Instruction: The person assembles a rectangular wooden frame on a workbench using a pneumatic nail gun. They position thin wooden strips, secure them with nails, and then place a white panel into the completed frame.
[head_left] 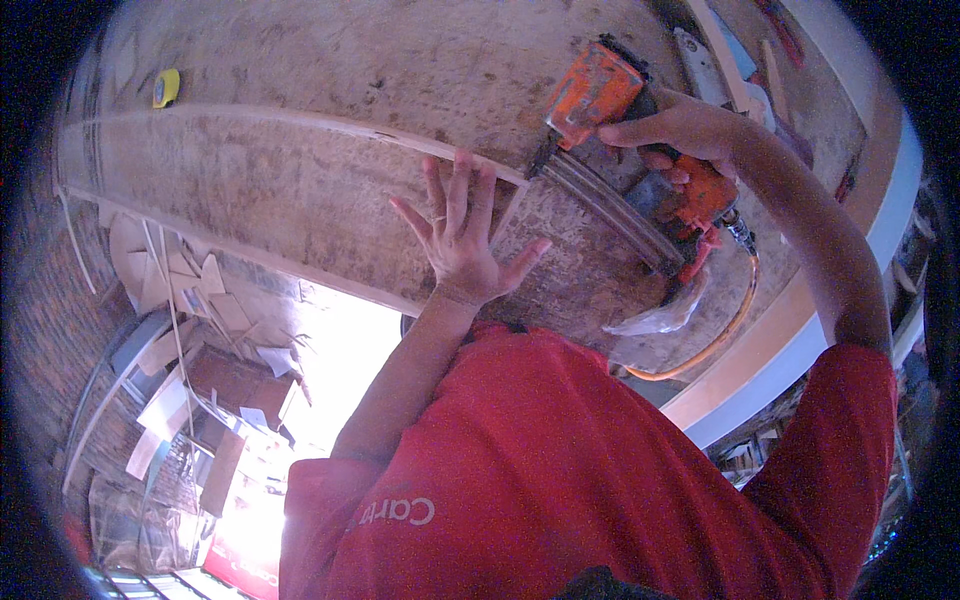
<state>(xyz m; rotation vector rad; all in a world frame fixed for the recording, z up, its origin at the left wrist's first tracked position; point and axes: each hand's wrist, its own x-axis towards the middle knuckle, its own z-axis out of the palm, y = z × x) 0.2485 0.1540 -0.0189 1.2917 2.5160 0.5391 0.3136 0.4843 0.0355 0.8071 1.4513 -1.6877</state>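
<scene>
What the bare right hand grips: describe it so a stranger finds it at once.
On the worn brown tabletop, upper right, the right hand grips a scuffed orange nail gun. Its long grey metal magazine and thin orange hose set it apart from the thin pale wooden strip near its nose.

A tape measure [166, 88] lies left on the table [290, 55], beyond a wooden strip [400, 143] whose right end adjoins a nail gun [594, 98].
</scene>
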